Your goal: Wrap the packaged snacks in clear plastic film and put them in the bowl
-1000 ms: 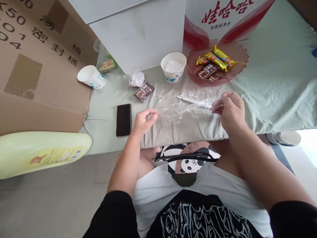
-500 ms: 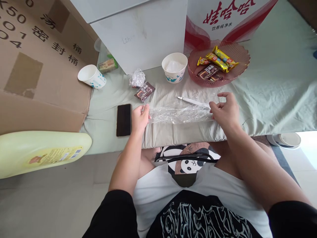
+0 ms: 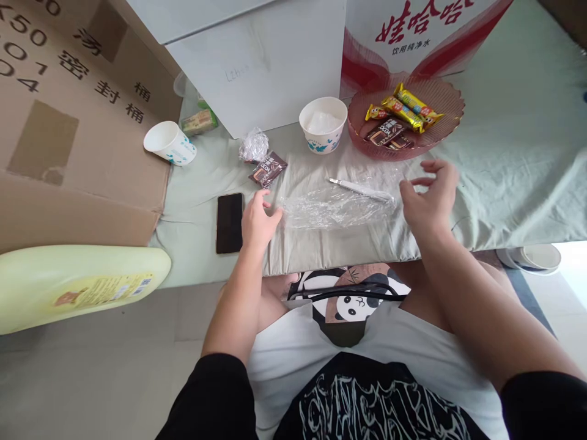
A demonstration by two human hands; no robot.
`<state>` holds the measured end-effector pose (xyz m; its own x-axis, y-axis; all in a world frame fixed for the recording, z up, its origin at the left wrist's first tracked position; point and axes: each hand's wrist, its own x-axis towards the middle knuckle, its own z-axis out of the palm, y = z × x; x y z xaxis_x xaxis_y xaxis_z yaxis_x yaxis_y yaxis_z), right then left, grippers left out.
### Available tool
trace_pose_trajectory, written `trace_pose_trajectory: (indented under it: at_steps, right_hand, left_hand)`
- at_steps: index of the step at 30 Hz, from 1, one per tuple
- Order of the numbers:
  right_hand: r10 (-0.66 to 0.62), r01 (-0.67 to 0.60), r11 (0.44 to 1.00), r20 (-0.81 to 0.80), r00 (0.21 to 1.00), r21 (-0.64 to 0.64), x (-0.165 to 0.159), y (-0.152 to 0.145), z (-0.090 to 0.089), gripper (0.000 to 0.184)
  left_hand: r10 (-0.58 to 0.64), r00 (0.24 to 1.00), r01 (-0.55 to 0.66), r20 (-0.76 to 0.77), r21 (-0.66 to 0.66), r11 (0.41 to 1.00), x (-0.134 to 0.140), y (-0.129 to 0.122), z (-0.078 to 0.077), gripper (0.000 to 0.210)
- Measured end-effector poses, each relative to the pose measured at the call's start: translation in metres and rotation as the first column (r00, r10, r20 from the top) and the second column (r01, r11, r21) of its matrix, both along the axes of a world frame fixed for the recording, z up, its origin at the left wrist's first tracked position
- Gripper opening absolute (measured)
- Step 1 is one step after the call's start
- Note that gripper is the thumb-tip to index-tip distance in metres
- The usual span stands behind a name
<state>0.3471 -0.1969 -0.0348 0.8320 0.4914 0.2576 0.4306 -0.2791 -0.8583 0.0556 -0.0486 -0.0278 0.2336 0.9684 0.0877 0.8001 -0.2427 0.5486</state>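
A crumpled sheet of clear plastic film (image 3: pixel 328 211) lies on the green cloth between my two hands. My left hand (image 3: pixel 260 220) is at the film's left end, thumb and fingers apart, between it and a black phone (image 3: pixel 229 223). Off the film's right end hovers my right hand (image 3: pixel 430 197), its fingers curved and parted with nothing between them. A white-handled craft knife (image 3: pixel 360 189) rests slantwise at the film's upper right part, blade tip to the left. Beyond my left hand sit a brown cocoa snack packet (image 3: pixel 268 170) and a wrapped ball of film (image 3: pixel 254 145).
A paper bowl (image 3: pixel 323 125) with clear plastic inside stands beside a pink glass bowl (image 3: pixel 452 113) of wrapped snacks. A paper cup (image 3: pixel 169 143) leans near the cardboard box (image 3: pixel 92 153). White (image 3: pixel 275 67) and red-white boxes (image 3: pixel 426 46) line the back; a yellow bottle (image 3: pixel 82 284) is at left.
Both hands have let go of the film's ends. My right hand has moved right and slightly up; my left fingers have spread. The film lies a little looser.
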Motion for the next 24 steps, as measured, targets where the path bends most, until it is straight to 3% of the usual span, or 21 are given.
trace_pose_trajectory:
  at_steps: [1,3,5,6,8,10,14,16,18,20,22,24]
  right_hand:
    - [0.01,-0.019,0.998,0.146,0.989,0.061,-0.003,-0.003,0.001,0.03]
    - [0.116,-0.176,0.977,0.397,0.91,0.117,-0.011,-0.01,0.003,0.017]
    - [0.334,-0.402,0.915,0.528,0.781,0.016,-0.021,-0.016,0.001,0.011]
    - [0.455,-0.497,0.864,0.541,0.707,-0.078,-0.026,-0.018,-0.001,0.011]
    - [0.647,-0.597,0.752,0.487,0.586,-0.281,-0.034,-0.019,-0.006,0.015]
    - [0.736,-0.595,0.677,0.42,0.531,-0.434,-0.037,-0.017,-0.01,0.023]
    - [0.774,-0.539,0.622,0.342,0.533,-0.568,-0.04,-0.016,-0.01,0.04]
    - [0.783,-0.545,0.601,0.295,0.548,-0.584,-0.045,-0.02,-0.006,0.043]
    - [0.788,-0.594,0.587,0.221,0.574,-0.55,-0.053,-0.025,-0.002,0.046]
    - [0.781,-0.678,0.582,0.078,0.62,-0.449,-0.062,-0.031,0.003,0.051]
    - [0.745,-0.757,0.593,-0.169,0.645,-0.274,-0.069,-0.035,0.008,0.06]
    - [0.674,-0.78,0.623,-0.468,0.572,-0.057,-0.073,-0.037,0.012,0.068]
  left_hand:
    - [0.005,1.0,-0.006,0.011,0.095,0.995,0.001,-0.001,-0.001,0.036]
    - [-0.077,0.995,0.055,0.067,0.287,0.956,0.004,-0.008,-0.003,0.02]
    - [-0.275,0.958,0.219,0.076,0.422,0.88,0.01,-0.019,-0.003,0.004]
    - [-0.379,0.924,0.318,0.049,0.451,0.834,0.014,-0.027,-0.003,0.006]
    - [-0.529,0.848,0.488,-0.03,0.433,0.758,0.023,-0.042,-0.002,0.012]
    - [-0.596,0.796,0.593,-0.11,0.345,0.728,0.032,-0.055,-0.003,0.011]
    - [-0.588,0.777,0.625,-0.226,0.16,0.764,0.04,-0.06,-0.01,0.032]
    - [-0.515,0.825,0.558,-0.232,0.189,0.808,0.039,-0.054,-0.013,0.032]
    - [-0.443,0.883,0.468,-0.151,0.306,0.829,0.035,-0.047,-0.014,0.028]
    - [-0.516,0.855,0.493,-0.05,0.388,0.779,0.031,-0.045,-0.011,0.024]
    - [-0.703,0.711,0.66,-0.024,0.368,0.655,0.029,-0.048,-0.008,0.022]
    - [-0.84,0.54,0.821,-0.047,0.247,0.514,0.03,-0.053,-0.008,0.044]
